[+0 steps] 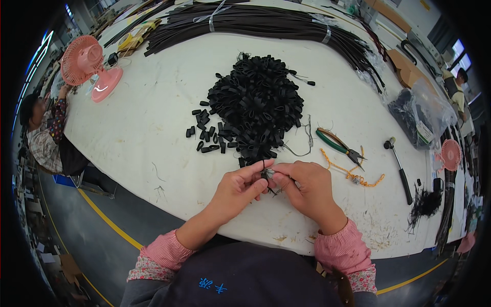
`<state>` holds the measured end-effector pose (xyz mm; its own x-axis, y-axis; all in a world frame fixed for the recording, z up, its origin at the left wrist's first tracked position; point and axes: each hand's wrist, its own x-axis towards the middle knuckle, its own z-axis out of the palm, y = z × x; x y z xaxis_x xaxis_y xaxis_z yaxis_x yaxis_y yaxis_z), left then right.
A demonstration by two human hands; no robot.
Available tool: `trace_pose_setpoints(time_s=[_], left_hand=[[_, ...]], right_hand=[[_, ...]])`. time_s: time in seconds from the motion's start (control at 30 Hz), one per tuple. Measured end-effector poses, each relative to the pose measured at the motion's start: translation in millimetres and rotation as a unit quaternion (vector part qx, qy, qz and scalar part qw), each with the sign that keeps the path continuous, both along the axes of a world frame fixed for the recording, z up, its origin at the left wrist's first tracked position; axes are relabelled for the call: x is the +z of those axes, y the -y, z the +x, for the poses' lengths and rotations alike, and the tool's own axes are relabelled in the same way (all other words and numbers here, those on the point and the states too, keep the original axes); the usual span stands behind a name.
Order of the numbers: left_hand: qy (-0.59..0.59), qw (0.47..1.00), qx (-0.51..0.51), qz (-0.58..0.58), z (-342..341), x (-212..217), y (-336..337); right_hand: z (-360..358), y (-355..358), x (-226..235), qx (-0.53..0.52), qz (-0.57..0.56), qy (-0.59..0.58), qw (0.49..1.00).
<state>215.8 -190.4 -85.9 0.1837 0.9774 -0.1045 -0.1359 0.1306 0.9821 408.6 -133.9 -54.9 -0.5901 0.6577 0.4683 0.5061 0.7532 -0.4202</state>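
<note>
My left fingers [254, 190] are pinching a small black piece [265, 175] over the worktop [153, 138], and my right fingers [289, 187] are closing on thin dark threads [271, 172] just beside it. A heap of black loops [255, 97] is lying just beyond my fingertips. To the right of my fingers, green-handled pliers [335, 141] and an orange cord [369, 182] are resting, with a hammer [402, 171] lying farther right.

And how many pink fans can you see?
2. One pink fan stands on the white table at the upper left; the other, smaller-looking fan is near the right edge. More could be hidden.
</note>
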Motion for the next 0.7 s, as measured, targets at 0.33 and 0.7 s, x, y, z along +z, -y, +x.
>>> trace_pose_setpoints(time_s=[0.33,0.7], left_hand=[[0.207,0.971,-0.016,-0.12,-5.1,8.8,-0.3],[0.238,0.966,0.002,-0.102,-5.5,6.1,-0.6]], right_hand=[[3.9,-2.7,-0.7,-0.005,-0.367,-0.063,0.928],[1.4,-2.3,-11.7,0.015,-0.337,-0.127,0.933]])
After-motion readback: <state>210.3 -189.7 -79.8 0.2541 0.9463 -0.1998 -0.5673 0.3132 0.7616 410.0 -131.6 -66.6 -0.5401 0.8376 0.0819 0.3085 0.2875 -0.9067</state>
